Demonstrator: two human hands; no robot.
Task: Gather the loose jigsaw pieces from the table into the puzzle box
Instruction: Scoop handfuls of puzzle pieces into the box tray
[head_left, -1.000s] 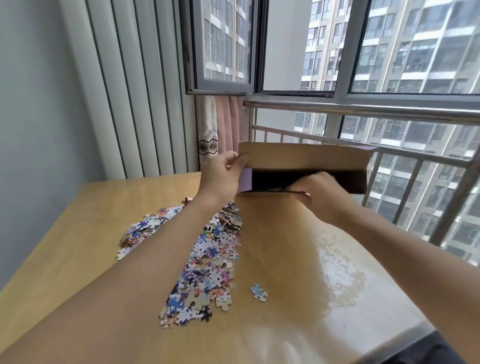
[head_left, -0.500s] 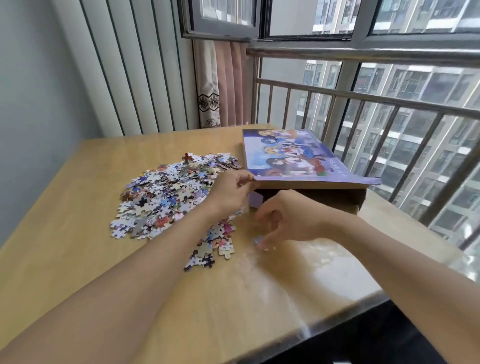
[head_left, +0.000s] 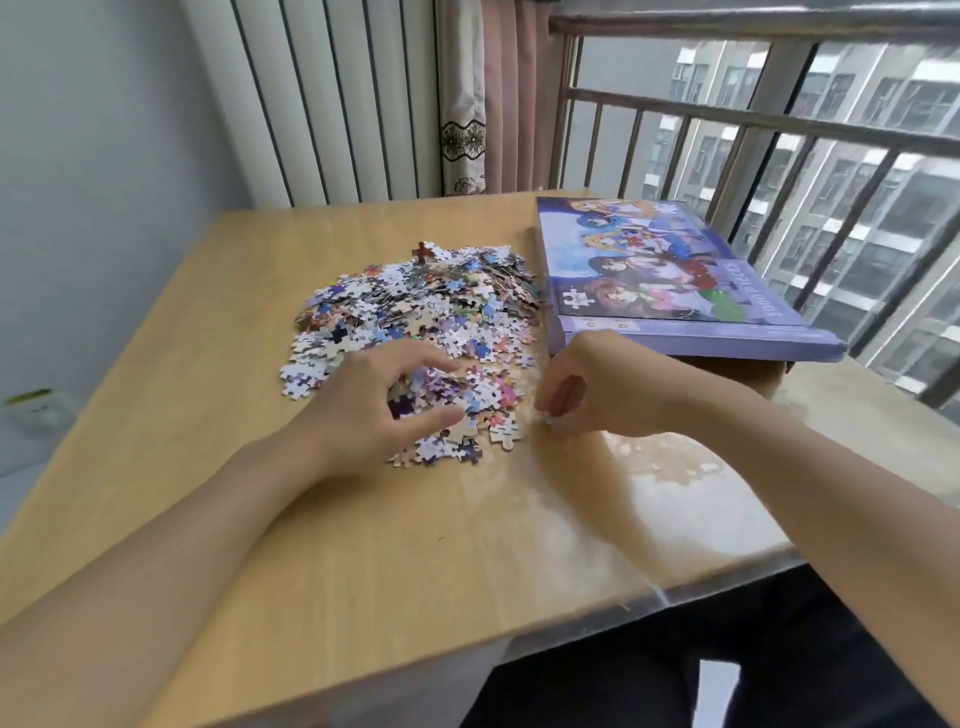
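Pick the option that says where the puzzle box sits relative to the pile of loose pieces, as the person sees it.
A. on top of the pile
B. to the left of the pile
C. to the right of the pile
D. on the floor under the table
C: the puzzle box lies on the table by the window railing, to the right of the pile of loose pieces.

Light wooden tabletop, heap of loose jigsaw pieces mid-surface, purple puzzle box just beside it at the far right
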